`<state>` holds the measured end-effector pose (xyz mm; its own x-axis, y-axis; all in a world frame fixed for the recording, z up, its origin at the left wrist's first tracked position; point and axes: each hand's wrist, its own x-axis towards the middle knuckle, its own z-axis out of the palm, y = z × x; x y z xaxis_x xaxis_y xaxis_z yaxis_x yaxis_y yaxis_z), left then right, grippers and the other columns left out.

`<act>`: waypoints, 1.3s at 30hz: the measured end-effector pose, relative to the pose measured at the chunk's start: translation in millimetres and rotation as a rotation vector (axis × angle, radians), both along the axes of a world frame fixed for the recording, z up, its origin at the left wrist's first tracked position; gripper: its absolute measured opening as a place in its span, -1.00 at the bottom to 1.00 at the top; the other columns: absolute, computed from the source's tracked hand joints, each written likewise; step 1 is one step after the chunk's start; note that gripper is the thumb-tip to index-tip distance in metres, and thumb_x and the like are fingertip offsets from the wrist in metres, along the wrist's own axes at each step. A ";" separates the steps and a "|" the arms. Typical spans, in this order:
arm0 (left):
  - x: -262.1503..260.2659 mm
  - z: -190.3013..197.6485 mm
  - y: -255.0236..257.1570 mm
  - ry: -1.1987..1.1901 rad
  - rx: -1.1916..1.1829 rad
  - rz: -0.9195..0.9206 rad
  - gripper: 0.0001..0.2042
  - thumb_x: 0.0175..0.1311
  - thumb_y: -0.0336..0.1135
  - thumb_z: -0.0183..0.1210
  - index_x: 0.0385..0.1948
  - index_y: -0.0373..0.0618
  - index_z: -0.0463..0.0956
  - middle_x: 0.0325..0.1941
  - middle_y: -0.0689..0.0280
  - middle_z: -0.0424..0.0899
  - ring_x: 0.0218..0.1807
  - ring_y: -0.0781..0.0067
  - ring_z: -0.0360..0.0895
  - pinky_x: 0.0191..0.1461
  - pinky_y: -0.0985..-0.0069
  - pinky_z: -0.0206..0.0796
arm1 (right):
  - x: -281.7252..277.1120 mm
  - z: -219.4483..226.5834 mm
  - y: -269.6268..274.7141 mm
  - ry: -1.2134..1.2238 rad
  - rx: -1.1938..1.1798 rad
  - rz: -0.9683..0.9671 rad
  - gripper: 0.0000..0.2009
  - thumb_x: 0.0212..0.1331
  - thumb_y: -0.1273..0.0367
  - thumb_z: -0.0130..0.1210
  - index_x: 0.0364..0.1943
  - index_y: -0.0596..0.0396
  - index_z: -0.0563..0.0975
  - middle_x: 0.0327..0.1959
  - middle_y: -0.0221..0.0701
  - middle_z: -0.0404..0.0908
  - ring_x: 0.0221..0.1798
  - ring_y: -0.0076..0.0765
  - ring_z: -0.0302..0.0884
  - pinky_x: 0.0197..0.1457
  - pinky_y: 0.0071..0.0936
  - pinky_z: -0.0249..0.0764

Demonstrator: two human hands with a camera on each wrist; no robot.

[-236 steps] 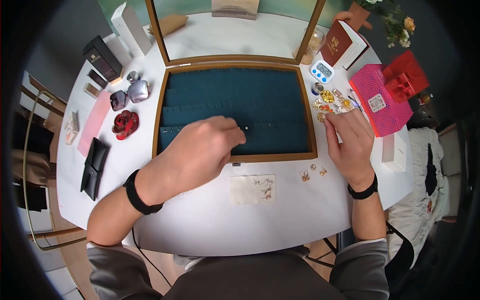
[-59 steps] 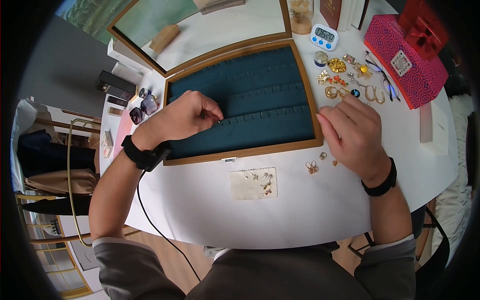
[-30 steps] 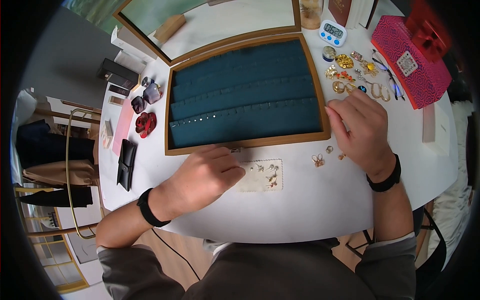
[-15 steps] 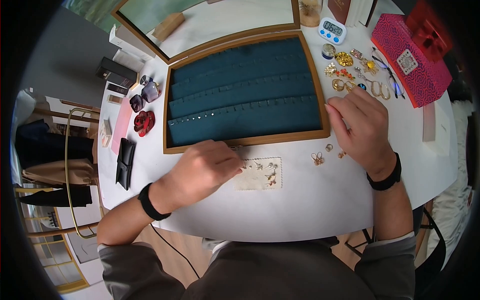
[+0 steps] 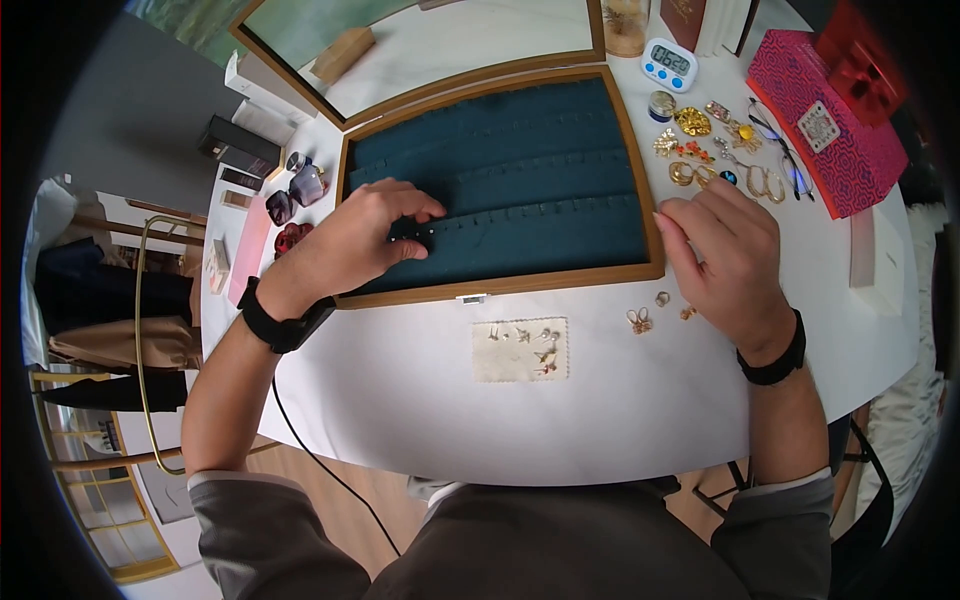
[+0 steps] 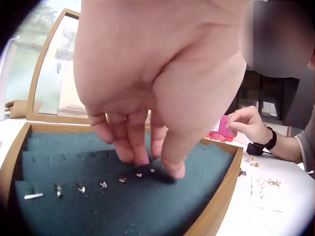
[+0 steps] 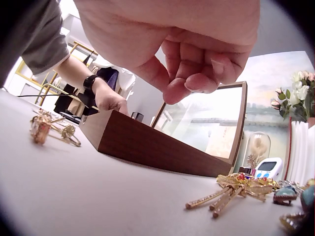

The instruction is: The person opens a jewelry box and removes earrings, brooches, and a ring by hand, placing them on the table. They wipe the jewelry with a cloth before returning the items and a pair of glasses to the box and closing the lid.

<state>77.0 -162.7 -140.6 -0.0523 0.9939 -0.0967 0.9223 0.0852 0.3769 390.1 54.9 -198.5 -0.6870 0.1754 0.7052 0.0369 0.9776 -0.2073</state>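
Observation:
My left hand (image 5: 375, 225) reaches over the teal insert (image 5: 560, 235) of a wooden jewellery box (image 5: 560, 281). Its thumb and fingers are apart. In the left wrist view, the fingertips are right at the end of a row of small stud earrings (image 6: 122, 180), with nothing visible between them. A cream card (image 5: 495, 367) in front of the box bears several earrings (image 5: 545, 358). Loosely curled and holding nothing, my right hand (image 5: 725, 240) stays beside the box's right edge, near gold hoop earrings (image 5: 766, 184).
The glazed lid (image 5: 450, 40) stands raised behind the box. At right are brooches (image 5: 692, 121), eyeglasses (image 5: 785, 150), a digital timer (image 5: 669, 65) and a patterned pink box (image 5: 820, 120). Sunglasses (image 5: 295, 195) lie at left. Loose gold earrings (image 5: 639, 320) lie by the right forearm.
My left hand was pinching at the card's left edge half a second ago. It has moved up over the insert and its fingers have spread. The right hand has stayed put.

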 end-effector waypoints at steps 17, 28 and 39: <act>-29.5 -8.1 5.8 -0.203 -0.176 0.041 -0.79 0.29 -0.66 0.36 -0.08 -0.28 0.78 -0.17 0.20 0.84 -0.12 0.29 0.76 0.04 0.41 0.58 | 0.9 -3.8 -0.6 -0.030 0.004 0.001 -0.86 0.15 0.57 0.42 -0.39 0.17 0.62 -0.52 -0.36 0.53 -0.43 -0.26 0.49 -0.43 -0.33 0.38; -30.1 -7.0 6.0 -0.195 -0.058 0.086 -0.73 0.21 -0.74 0.28 -0.11 -0.25 0.79 -0.22 0.22 0.83 -0.12 0.35 0.76 0.06 0.44 0.58 | 0.9 -3.2 -1.1 -0.026 0.002 0.001 -0.85 0.16 0.57 0.42 -0.39 0.18 0.62 -0.52 -0.35 0.53 -0.43 -0.26 0.49 -0.44 -0.33 0.38; -16.9 -9.6 7.4 -0.278 -0.079 0.080 -0.81 0.26 -0.52 0.52 -0.14 -0.32 0.77 -0.29 0.17 0.86 -0.22 0.41 0.79 -0.08 0.47 0.61 | 0.7 -3.6 -1.4 -0.037 0.001 -0.005 -0.86 0.18 0.56 0.42 -0.39 0.17 0.62 -0.53 -0.36 0.52 -0.44 -0.29 0.48 -0.45 -0.34 0.36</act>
